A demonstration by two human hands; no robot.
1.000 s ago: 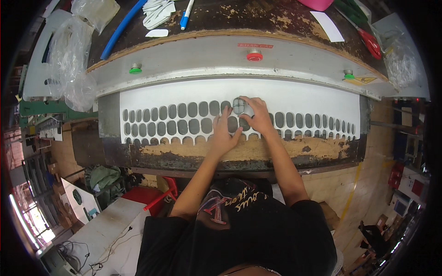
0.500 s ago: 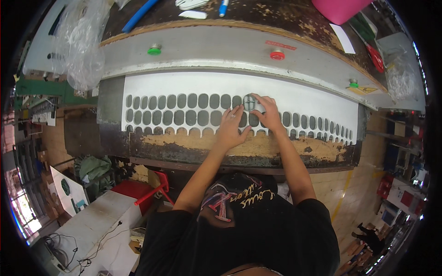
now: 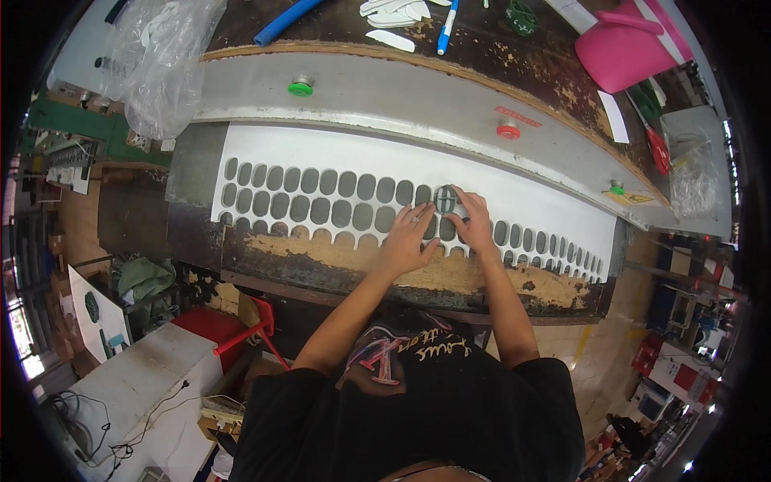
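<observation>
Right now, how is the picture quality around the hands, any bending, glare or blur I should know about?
Head view: fisheye bends the white punched sheet and the grey machine bar into arcs, and black corners frame the picture. Lighting is even and no glare hits the sheet. The left hand, right hand and the oval die between them are fairly sharp; things near the rim are squeezed small.

Bright, even overhead light, soft shadows, mild glare on the white sheet [image 3: 514, 181] and plastic bag [image 3: 165, 56]; centre sharp, strong fisheye bending and black vignette at rim.

White sheet [image 3: 514, 189] open beyond hands; red button [image 3: 507, 128] behind.
</observation>
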